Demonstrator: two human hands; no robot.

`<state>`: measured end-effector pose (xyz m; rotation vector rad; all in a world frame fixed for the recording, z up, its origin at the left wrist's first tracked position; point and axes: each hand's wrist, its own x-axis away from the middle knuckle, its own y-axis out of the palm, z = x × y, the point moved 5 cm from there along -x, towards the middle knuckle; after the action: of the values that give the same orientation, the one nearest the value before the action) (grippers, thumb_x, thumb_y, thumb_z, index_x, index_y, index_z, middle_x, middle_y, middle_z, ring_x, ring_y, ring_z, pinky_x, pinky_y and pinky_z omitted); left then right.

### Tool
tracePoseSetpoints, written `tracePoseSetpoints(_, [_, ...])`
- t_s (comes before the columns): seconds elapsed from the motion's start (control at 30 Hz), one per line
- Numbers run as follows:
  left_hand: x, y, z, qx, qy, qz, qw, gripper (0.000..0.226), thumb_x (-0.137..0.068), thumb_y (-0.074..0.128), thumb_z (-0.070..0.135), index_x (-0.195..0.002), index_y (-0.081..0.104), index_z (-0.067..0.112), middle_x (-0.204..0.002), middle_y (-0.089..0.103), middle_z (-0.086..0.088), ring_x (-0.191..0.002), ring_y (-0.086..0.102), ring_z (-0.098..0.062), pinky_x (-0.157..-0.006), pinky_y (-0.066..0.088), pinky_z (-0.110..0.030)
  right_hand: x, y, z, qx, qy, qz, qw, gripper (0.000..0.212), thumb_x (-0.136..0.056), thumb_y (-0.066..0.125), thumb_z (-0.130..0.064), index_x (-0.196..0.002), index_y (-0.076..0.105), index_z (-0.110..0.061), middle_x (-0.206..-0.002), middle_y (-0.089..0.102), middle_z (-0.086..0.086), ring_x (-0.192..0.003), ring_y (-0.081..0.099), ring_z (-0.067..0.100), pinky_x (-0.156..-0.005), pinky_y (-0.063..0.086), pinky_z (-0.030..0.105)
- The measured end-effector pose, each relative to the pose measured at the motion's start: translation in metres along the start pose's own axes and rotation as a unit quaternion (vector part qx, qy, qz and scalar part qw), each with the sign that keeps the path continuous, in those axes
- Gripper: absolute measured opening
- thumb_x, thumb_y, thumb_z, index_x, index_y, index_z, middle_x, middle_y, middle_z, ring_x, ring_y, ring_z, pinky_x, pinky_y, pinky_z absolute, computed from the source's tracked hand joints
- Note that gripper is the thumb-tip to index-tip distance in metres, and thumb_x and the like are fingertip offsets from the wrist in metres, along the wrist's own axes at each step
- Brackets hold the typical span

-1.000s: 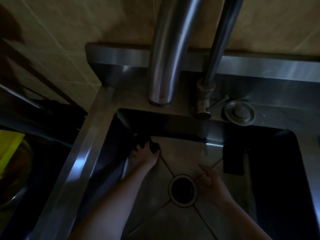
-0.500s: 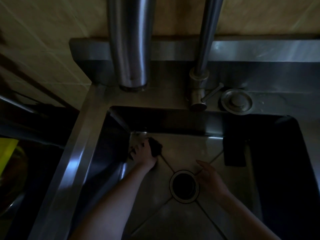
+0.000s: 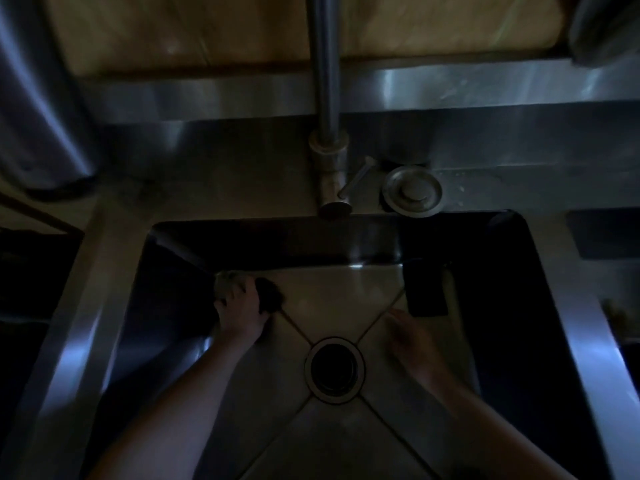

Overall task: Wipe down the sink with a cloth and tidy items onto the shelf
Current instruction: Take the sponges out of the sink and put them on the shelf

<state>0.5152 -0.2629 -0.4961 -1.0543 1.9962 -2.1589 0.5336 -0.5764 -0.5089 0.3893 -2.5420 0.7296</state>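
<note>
One sink [image 3: 86, 327]; one drain [image 3: 335, 370]; one faucet [image 3: 325, 98]; one dark cloth [image 3: 270, 296]; two hands: left hand [image 3: 242, 313], right hand [image 3: 415, 348].

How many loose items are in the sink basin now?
2: a dark cloth under the left hand in the far-left corner, and a dark rectangular item far right. Shadows may hide more.

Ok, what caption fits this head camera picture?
Left hand holds a dark cloth in a corner of the steel sink; right hand open beside the drain.
</note>
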Motion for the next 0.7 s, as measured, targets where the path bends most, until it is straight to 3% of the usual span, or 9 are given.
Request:
tracePoseSetpoints(0.03, [0.003, -0.002, 0.004, 0.006, 0.009, 0.000, 1.000, 0.072, -0.081, 0.064, 0.037, -0.135, 0.025, 0.009, -0.138, 0.040, -0.019, -0.127, 0.040, -0.036, -0.100, 0.035, -0.047, 0.000, 0.000, -0.002, -0.044, 0.004, 0.001, 0.999, 0.048, -0.086, 0.050, 0.016, -0.132, 0.047, 0.004, -0.132, 0.052, 0.025, -0.103, 0.056, 0.002, -0.089, 0.044, 0.006])
tracePoseSetpoints(0.1, [0.008, -0.006, 0.016, 0.014, 0.027, 0.001, 1.000, 0.072, -0.080, 0.064, 0.037, -0.136, 0.025, 0.011, -0.138, 0.040, -0.019, -0.125, 0.041, -0.038, -0.099, 0.034, -0.048, -0.002, -0.009, -0.007, -0.041, -0.014, 0.030, 0.999, 0.044, -0.084, 0.051, 0.016, -0.127, 0.050, 0.007, -0.129, 0.055, 0.024, -0.115, 0.058, 0.023, -0.104, 0.045, 0.036])
tracePoseSetpoints(0.13, [0.009, -0.008, 0.022, 0.017, 0.036, 0.002, 0.999, 0.072, -0.079, 0.064, 0.037, -0.136, 0.026, 0.012, -0.138, 0.041, -0.019, -0.125, 0.041, -0.038, -0.099, 0.035, -0.048, -0.001, -0.013, -0.009, -0.024, -0.024, 0.046, 0.998, 0.044, -0.083, 0.054, 0.013, -0.126, 0.052, 0.005, -0.127, 0.057, 0.023, -0.117, 0.057, 0.029, -0.105, 0.042, 0.042])
tracePoseSetpoints(0.27, [0.012, -0.016, 0.049, 0.042, 0.075, 0.013, 0.996, 0.073, -0.073, 0.069, 0.037, -0.133, 0.031, 0.016, -0.133, 0.046, -0.019, -0.122, 0.043, -0.037, -0.099, 0.038, -0.045, -0.005, -0.032, -0.022, 0.109, -0.047, 0.104, 0.987, 0.050, -0.078, 0.066, -0.006, -0.127, 0.057, -0.009, -0.126, 0.060, 0.013, -0.116, 0.056, 0.028, -0.100, 0.037, 0.025])
tracePoseSetpoints(0.37, [0.012, -0.018, 0.067, 0.083, 0.095, 0.011, 0.992, 0.074, -0.069, 0.070, 0.036, -0.131, 0.033, 0.019, -0.129, 0.047, -0.017, -0.119, 0.045, -0.038, -0.099, 0.037, -0.047, -0.019, -0.038, -0.019, 0.140, -0.003, 0.096, 0.985, 0.060, -0.080, 0.064, -0.011, -0.138, 0.046, -0.012, -0.143, 0.044, 0.015, -0.131, 0.042, 0.030, -0.109, 0.034, 0.040])
tracePoseSetpoints(0.57, [0.011, -0.016, 0.093, 0.104, 0.117, 0.024, 0.987, 0.076, -0.068, 0.071, 0.036, -0.133, 0.032, 0.024, -0.130, 0.038, -0.015, -0.119, 0.042, -0.038, -0.101, 0.035, -0.049, -0.042, -0.045, -0.009, 0.214, 0.055, 0.128, 0.967, 0.072, -0.082, 0.065, -0.027, -0.145, 0.030, -0.027, -0.152, 0.022, 0.014, -0.136, 0.032, 0.036, -0.109, 0.035, 0.044])
tracePoseSetpoints(0.7, [0.010, -0.015, 0.102, 0.099, 0.127, 0.028, 0.987, 0.075, -0.068, 0.069, 0.038, -0.132, 0.032, 0.023, -0.128, 0.040, -0.014, -0.117, 0.043, -0.036, -0.098, 0.039, -0.049, -0.055, -0.046, -0.008, 0.222, 0.053, 0.132, 0.965, 0.072, -0.081, 0.065, -0.031, -0.144, 0.028, -0.027, -0.155, 0.015, 0.013, -0.138, 0.027, 0.038, -0.109, 0.034, 0.049])
